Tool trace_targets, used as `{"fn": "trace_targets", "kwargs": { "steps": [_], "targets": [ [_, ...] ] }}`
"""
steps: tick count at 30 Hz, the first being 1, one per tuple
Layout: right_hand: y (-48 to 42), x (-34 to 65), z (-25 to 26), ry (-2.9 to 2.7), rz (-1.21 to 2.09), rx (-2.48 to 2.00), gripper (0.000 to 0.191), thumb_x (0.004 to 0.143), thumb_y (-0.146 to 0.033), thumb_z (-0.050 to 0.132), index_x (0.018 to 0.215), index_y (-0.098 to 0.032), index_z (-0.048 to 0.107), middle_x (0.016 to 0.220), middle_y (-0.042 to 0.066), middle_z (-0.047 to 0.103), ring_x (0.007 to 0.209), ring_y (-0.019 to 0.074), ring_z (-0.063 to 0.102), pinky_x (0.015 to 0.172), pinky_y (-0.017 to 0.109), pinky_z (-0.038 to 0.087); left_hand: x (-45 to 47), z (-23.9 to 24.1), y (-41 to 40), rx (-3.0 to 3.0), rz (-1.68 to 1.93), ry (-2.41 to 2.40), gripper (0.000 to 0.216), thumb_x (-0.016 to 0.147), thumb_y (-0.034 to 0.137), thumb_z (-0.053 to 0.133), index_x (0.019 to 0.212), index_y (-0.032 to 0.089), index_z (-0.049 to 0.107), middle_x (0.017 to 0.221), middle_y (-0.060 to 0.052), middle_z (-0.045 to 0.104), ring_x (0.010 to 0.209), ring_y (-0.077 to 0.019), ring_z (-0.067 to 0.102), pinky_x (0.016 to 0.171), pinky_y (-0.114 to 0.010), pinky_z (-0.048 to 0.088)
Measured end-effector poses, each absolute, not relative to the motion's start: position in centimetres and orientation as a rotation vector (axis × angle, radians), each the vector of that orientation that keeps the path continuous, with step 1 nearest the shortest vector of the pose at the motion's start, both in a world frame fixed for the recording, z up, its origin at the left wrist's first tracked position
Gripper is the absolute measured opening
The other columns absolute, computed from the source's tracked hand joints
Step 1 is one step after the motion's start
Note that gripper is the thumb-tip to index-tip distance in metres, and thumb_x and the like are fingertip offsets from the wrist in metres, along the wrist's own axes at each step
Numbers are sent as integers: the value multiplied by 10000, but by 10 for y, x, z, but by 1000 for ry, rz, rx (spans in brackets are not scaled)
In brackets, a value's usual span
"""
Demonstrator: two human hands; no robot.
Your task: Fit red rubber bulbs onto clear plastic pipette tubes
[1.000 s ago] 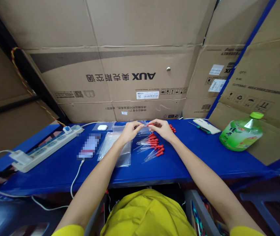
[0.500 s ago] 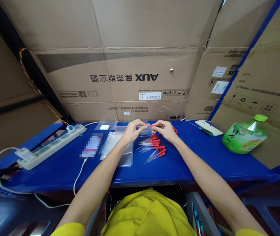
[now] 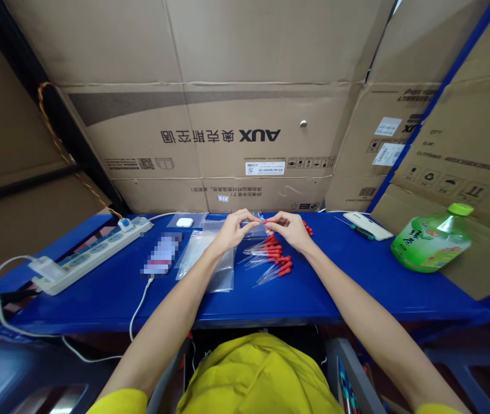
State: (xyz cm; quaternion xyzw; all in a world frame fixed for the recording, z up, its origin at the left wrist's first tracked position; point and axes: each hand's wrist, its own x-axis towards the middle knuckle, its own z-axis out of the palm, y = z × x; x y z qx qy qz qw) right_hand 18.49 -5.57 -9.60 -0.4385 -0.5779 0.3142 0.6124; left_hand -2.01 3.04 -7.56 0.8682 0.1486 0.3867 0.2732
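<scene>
My left hand (image 3: 234, 229) and my right hand (image 3: 290, 229) meet fingertip to fingertip above the far middle of the table. Both are closed in a pinch on one dropper (image 3: 265, 222); its red bulb end shows at my right fingers, and its tube is mostly hidden by the left ones. Below my hands lie several clear droppers with red bulbs (image 3: 274, 253), fanned out with their tips to the left. More red bulbs (image 3: 308, 229) show just beyond my right hand. Under my left forearm is a stack of clear plastic bags (image 3: 197, 256).
To the left are a phone (image 3: 162, 253) on a white cable, a white earphone case (image 3: 184, 222) and a power strip (image 3: 98, 250). At right stand a green drink bottle (image 3: 432, 241), a screwdriver (image 3: 362, 231) and a white phone-like slab (image 3: 371, 224). Cardboard walls (image 3: 227, 115) surround the blue table (image 3: 313, 299).
The view has shifted slightly. Both hands keep their pinch in nearly the same spot, and slightly more of the red bulb shows between the fingertips.
</scene>
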Motion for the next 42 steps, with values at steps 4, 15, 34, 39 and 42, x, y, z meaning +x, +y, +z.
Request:
{"fn": "trace_targets", "kwargs": {
  "steps": [4,15,34,39,42],
  "targets": [
    [-56,185,-96,-1334,732,-1016,400,683,-511,895,828,-179,726,685,36,750,629,185,707,673,337,589,-20,-74,29,2380,1021,407,263,976,414,650,947,186,778,910,-70,730,899,-216,627,899,-363,451],
    [-56,185,-96,-1329,754,-1013,369,680,-476,903,815,-177,734,678,37,749,624,183,707,674,333,586,-19,-72,27,2388,1031,424,254,978,406,646,932,191,773,929,-63,749,896,-220,611,955,-390,424],
    [-59,179,-92,-1373,676,-1021,373,690,-523,886,801,-202,733,692,42,753,632,212,711,667,360,590,-16,-74,25,2353,1021,448,237,961,391,657,892,183,747,913,-62,747,896,-225,597,916,-379,431],
    [-59,179,-92,-1366,603,-1024,372,724,-542,861,812,-205,730,688,34,745,645,208,710,670,351,583,-15,-72,25,2370,1053,504,270,960,433,654,911,188,755,901,-65,737,876,-219,598,879,-362,444],
    [-57,180,-93,-1362,512,-1049,363,750,-541,845,820,-201,739,692,42,747,643,216,713,649,346,575,-11,-73,23,2345,1100,536,290,960,441,646,882,178,739,896,-68,734,840,-208,602,813,-333,445]
  ]
}}
